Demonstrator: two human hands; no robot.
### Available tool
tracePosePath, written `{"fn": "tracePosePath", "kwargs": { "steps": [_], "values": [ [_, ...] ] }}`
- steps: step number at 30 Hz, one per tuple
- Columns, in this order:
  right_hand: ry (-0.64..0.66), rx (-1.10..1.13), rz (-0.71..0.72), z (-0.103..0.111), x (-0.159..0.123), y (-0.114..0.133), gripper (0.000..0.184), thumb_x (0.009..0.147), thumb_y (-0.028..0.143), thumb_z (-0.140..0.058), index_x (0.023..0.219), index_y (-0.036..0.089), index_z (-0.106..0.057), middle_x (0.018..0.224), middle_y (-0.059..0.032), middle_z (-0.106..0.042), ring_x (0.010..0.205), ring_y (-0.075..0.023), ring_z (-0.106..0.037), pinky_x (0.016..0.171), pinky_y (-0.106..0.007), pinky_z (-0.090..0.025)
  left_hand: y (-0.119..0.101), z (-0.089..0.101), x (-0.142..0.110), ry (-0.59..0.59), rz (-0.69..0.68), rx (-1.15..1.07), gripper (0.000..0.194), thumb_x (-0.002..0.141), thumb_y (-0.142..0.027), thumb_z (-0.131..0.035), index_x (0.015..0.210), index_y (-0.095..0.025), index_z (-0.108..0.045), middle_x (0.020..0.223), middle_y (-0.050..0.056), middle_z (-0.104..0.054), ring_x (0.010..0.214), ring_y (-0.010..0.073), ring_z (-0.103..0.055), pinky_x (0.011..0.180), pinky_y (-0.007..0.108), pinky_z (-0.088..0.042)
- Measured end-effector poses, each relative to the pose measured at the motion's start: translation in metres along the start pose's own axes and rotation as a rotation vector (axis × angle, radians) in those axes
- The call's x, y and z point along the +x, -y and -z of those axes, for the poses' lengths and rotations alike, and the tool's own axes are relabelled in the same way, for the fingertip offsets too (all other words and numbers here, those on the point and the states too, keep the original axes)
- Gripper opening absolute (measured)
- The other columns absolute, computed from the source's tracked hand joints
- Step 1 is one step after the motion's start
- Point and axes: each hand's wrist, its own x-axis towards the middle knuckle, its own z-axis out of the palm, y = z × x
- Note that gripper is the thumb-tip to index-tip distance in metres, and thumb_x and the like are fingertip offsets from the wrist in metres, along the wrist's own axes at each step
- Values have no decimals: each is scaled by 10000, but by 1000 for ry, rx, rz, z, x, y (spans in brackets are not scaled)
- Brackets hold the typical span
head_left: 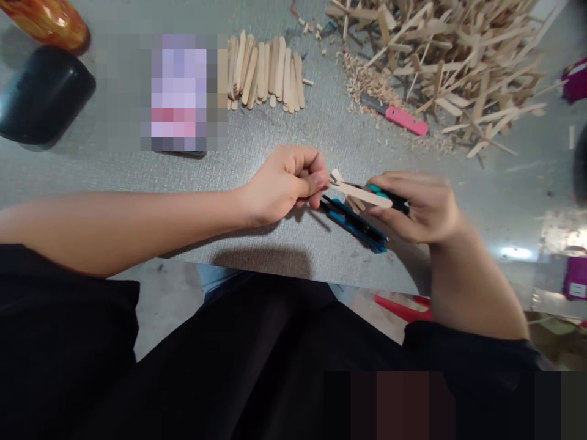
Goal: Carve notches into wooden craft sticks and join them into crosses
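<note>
My left hand (305,183) is closed in a pinch on the end of a small assembly of wooden craft sticks (367,195). One of its sticks points right, and short pieces stick out at angles. My right hand (419,205) is wrapped round a pliers-like tool with green and black handles (376,189). The sticks hide most of its front end. On the table just below both hands lies a blue and black utility knife (358,227).
A row of loose craft sticks (266,70) lies beyond my left hand. At the back right is a large heap of joined sticks (440,55), with wood shavings (371,82) and a pink-handled knife (406,120). A black rounded case (46,95) and a blurred-out phone-like object (178,91) are at left.
</note>
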Motion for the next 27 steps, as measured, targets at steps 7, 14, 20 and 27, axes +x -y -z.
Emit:
{"fn": "tracePosePath", "kwargs": {
  "steps": [7, 14, 20, 27],
  "values": [
    [-94, -182, 55, 0, 5, 5, 225, 1082, 559, -787, 1139, 343, -816, 762, -47, -683, 640, -264, -624, 567, -435, -471, 4, -4, 1, -75, 28, -66, 403, 1015, -199, -873, 711, -229, -611, 582, -13, -592, 492, 96, -480, 453, 261, -320],
    [-275, -293, 102, 41, -11, -15, 252, 1060, 518, -802, 1248, 352, -830, 828, -103, -729, 717, -325, -663, 639, -508, -480, 7, 3, 13, -266, 77, -307, 461, 971, -82, -830, 655, -201, -515, 545, -49, -491, 395, 25, -338, 421, 183, -220],
    [-152, -425, 0, 39, -7, -25, 373, 1122, 672, -680, 1133, 307, -756, 811, -100, -713, 713, -296, -655, 657, -482, -519, -14, -12, 6, -298, 71, -299, 382, 1069, -43, -716, 718, -165, -627, 638, 17, -674, 449, 24, -435, 455, 162, -280],
    [-97, -421, 81, 19, -2, -14, 263, 1132, 495, -775, 1310, 303, -750, 1005, -138, -830, 853, -345, -786, 722, -503, -587, -6, -9, 5, -312, 69, -271, 393, 1080, -180, -847, 765, -191, -613, 689, -8, -690, 465, 36, -448, 470, 197, -305]
  ]
}}
